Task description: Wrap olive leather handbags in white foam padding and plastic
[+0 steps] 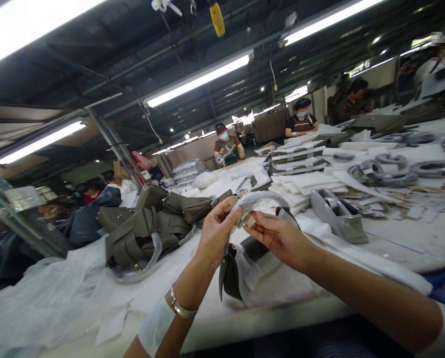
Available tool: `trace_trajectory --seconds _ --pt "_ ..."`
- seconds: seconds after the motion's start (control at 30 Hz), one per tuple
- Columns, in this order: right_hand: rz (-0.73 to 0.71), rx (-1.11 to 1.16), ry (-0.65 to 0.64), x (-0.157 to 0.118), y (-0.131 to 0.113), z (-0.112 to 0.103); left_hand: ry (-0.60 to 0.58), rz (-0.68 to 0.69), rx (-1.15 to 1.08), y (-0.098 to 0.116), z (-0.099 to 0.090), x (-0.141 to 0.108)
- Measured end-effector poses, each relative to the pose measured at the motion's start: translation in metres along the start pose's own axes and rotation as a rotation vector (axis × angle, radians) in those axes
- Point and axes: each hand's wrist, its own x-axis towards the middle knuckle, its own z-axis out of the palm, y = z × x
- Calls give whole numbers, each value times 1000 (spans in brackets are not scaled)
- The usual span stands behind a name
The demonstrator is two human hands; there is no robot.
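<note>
My left hand (pixel 217 229) is closed on the handle (pixel 261 197) of a dark olive handbag (pixel 231 274), and the handle is wrapped in translucent film. Between the fingertips of my right hand (pixel 282 237) is a small beige piece (pixel 249 220), held against the wrapped handle; its exact kind is unclear. The handbag stands on the table below my hands, partly covered by pale wrapping and partly hidden by my right hand. To the left of my left hand lies a pile of similar olive handbags (pixel 143 236), some with wrapped handles.
White sheets (pixel 58 298) cover the left of the table (pixel 282 311). On the right are a grey holder (pixel 337 219), several wrapped rings (pixel 369 171), scattered paper pieces (pixel 397 209) and stacked olive panels (pixel 297 159). Co-workers (pixel 227 146) work across the table.
</note>
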Motion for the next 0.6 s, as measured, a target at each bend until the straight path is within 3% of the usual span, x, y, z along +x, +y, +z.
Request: trace_trajectory --seconds 0.13,0.33,0.6 --pt "-99 8 -35 -5 11 -2 8 44 53 -3 5 -5" --pt "-289 -59 177 1 29 7 94 144 128 -9 17 -9" --pt "-493 -471 396 10 42 7 171 260 236 -25 24 -12"
